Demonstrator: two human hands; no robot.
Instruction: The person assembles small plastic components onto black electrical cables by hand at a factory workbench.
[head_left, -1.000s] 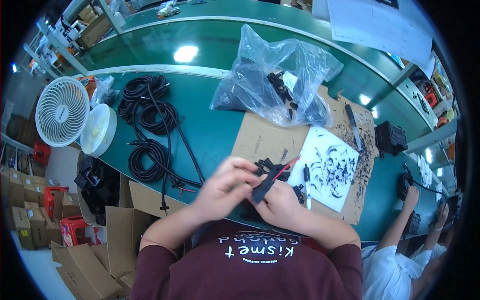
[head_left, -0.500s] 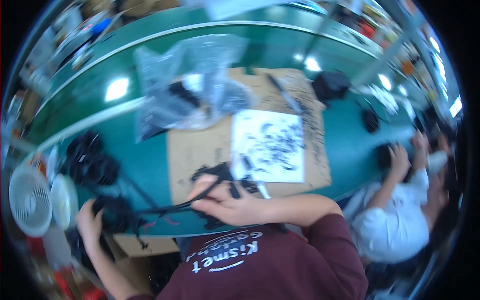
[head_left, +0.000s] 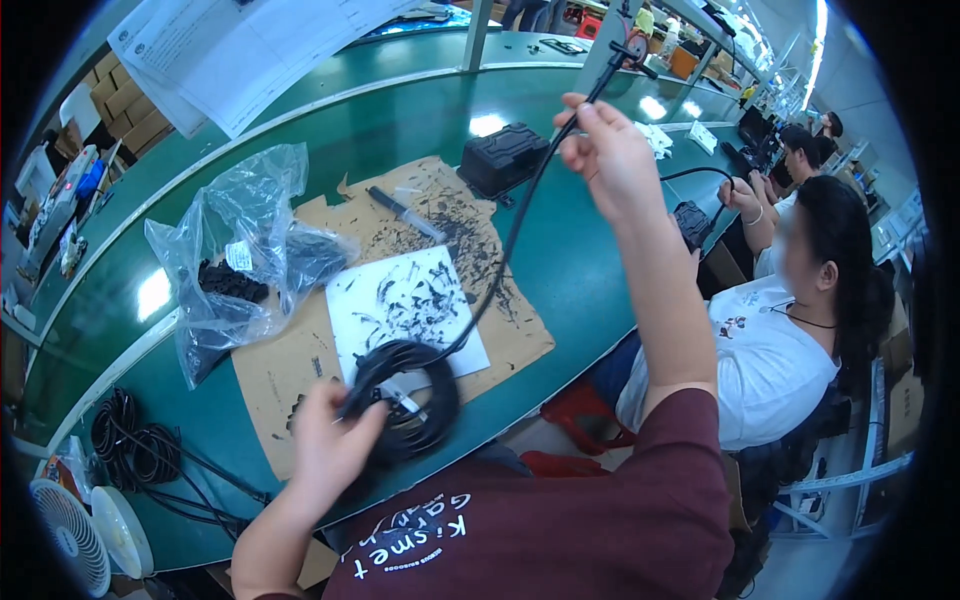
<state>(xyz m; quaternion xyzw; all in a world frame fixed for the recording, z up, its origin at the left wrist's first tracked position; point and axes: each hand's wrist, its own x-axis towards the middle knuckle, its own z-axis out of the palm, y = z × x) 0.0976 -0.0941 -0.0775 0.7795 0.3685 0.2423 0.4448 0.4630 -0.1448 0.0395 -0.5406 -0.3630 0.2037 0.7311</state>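
My left hand (head_left: 338, 438) is closed on a coiled black cable (head_left: 443, 405), which hangs over the near edge of a white board (head_left: 345, 318). From that coil a single strand runs up to my right hand (head_left: 612, 160), raised at the upper right. Its fingers pinch the strand just below a branched end with black plugs (head_left: 612, 72). Small black scraps (head_left: 428, 290) lie scattered over the board. Beneath it is a brown cardboard sheet (head_left: 525, 345), also strewn with dark bits, with a dark pen-like tool (head_left: 403, 212) on it.
A clear plastic bag (head_left: 280, 180) with black parts stands left of the board. Further left are more coiled black cables (head_left: 125, 440) and a white fan (head_left: 68, 535). A black box (head_left: 498, 160) sits behind the cardboard. At right, a co-worker (head_left: 765, 350) handles a black box and cable.
My right hand has risen far up and to the right, drawing out the cable end. My left hand has brought the coil from the left table edge to the board. The view has shifted right.
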